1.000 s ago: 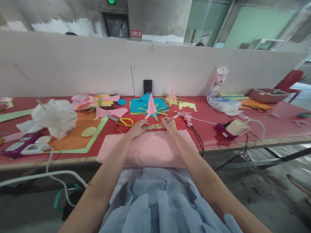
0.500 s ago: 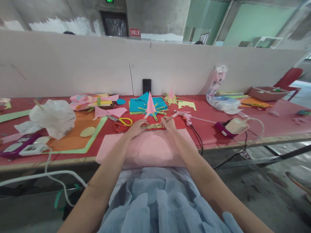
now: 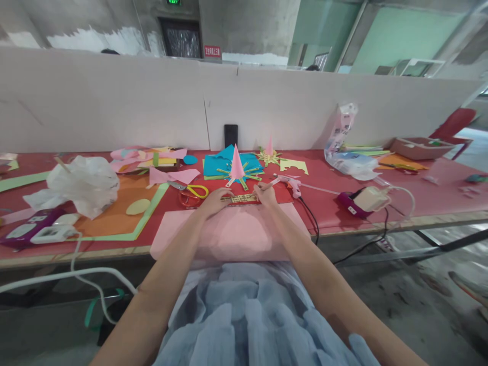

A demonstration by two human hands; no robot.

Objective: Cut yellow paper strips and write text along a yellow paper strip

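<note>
A narrow yellow strip with dark markings (image 3: 244,199) lies crosswise on red paper (image 3: 282,194), just beyond a large pink sheet (image 3: 229,234). My left hand (image 3: 215,202) holds the strip's left end with curled fingers. At its right end, my right hand (image 3: 266,195) is closed around a slim pen (image 3: 273,183), its tip hidden by the fingers. Straight ahead stands a pink paper cone (image 3: 236,165) with patterned strips fanned around its base, over blue sheets (image 3: 213,166). Behind it is a smaller similar cone (image 3: 269,148).
Yellow-handled scissors (image 3: 196,191) lie by my left hand. A pink glue gun (image 3: 292,186) with a black cord rests right of my right hand. Plastic bags (image 3: 86,183), paper scraps (image 3: 173,176) and purple power strips (image 3: 353,203) lie around. A white partition (image 3: 152,101) stands behind.
My right hand has shifted very slightly to the right along the strip with the pen. My left hand stays at the strip's left end.
</note>
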